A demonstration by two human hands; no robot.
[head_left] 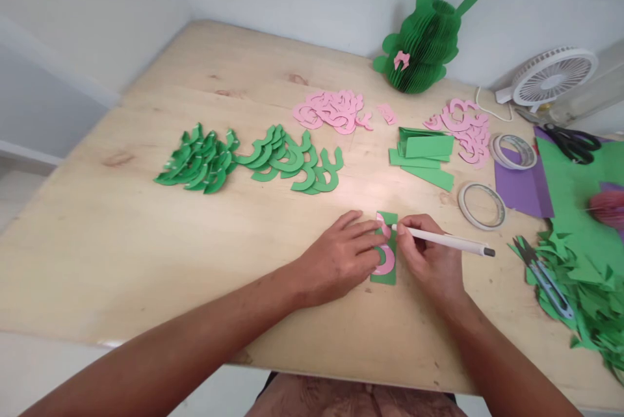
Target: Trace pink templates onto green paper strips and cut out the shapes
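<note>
A green paper strip (pixel 383 278) lies near the table's front edge with a pink curved paper cutout (pixel 387 261) on top. My left hand (pixel 340 260) lies flat, fingers spread, its fingertips on the cutout and the strip. In my right hand (pixel 432 260) is a white pen (pixel 448 241), its tip at the strip's right side beside the cutout's upper part. Beyond my hands is a stack of folded green strips (pixel 429 147).
Green curved cutouts (pixel 302 167) and pink cutouts (pixel 334 110) lie farther back. A green honeycomb paper figure (pixel 424 47) stands by the wall. On the right are tape rolls (pixel 482 206), small scissors (pixel 548 284), green scraps (pixel 585 293), black scissors (pixel 572 141) and a white fan (pixel 550 76).
</note>
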